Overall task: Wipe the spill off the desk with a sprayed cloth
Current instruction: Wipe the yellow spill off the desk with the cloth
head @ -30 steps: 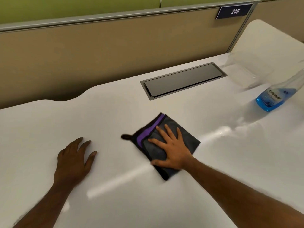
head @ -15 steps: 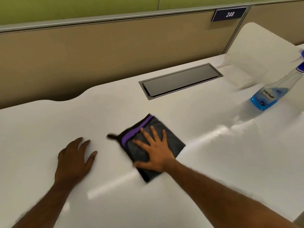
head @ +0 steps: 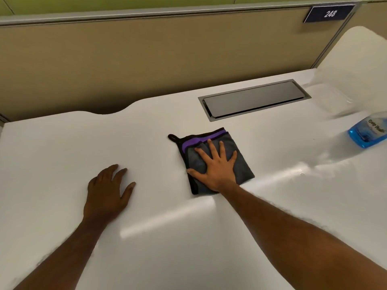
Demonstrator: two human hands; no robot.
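Two bare forearms, no sleeves, left grip [head: 109, 190], right grip [head: 217, 169]

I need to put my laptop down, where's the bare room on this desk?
The desk is bare left of the left hand, and near its front edge between both forearms. It is crowded mid-desk: cloth under the right hand, metal hatch, spray bottle far right.
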